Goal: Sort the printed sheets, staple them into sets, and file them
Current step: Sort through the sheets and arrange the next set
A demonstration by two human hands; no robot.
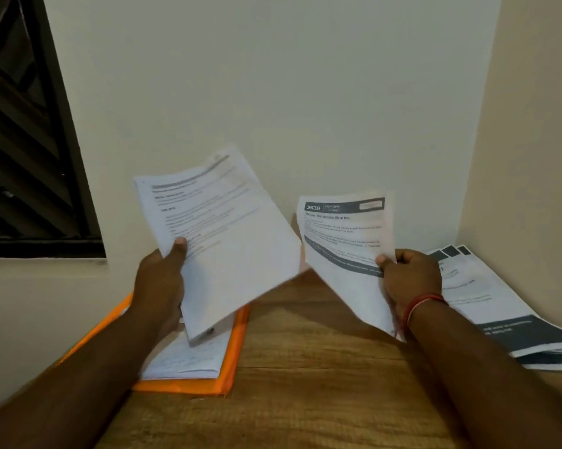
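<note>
My left hand (pixel 161 280) grips a thick stack of printed sheets (pixel 228 241) by its lower left edge, thumb on top, raised above the table. My right hand (pixel 409 277) pinches a single printed sheet (pixel 344 241) with a dark header reading 3639, held up to the right of the stack. Below the left hand an open orange folder (pixel 237 351) lies on the wooden table (pixel 305 367) with a set of white sheets (pixel 189 358) in it. Several more printed sheets with dark bands (pixel 500 312) lie fanned at the right.
The table sits in a corner, with a cream wall behind and another wall on the right. A dark window grille (pixel 27 150) is at the upper left. A red thread band (pixel 424 303) circles my right wrist.
</note>
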